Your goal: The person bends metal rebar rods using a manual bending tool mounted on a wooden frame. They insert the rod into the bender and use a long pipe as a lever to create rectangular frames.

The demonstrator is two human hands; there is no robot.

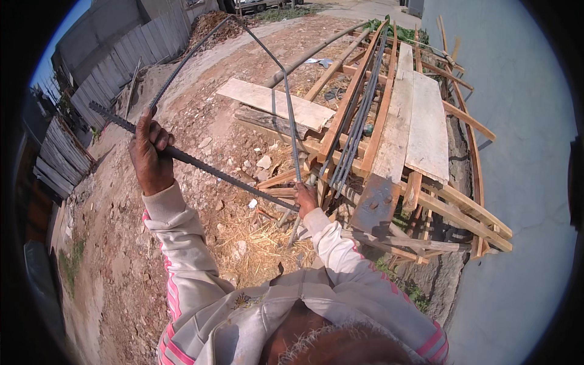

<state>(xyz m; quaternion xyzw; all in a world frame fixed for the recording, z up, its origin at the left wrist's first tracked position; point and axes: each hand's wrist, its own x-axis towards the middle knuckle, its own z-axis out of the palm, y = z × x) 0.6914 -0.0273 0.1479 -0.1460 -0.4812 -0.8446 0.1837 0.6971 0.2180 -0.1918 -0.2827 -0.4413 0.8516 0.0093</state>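
My left hand, raised at the left, is closed around a dark ribbed steel rebar. That bar slants from beyond my left fist down to my right hand, which grips its lower end. A bent rebar length rises from my right hand, turns at angles, and comes back down to my left hand, so the steel outlines a large angular loop. Whether it is all one bar is hidden by my hands. Right of my right hand, a rusty steel plate with short studs lies on the timber.
Several straight rebars lie along a rough timber rack. Pale boards rest on it beside a grey wall. A loose plank, straw and rubble lie ahead. A board fence stands left.
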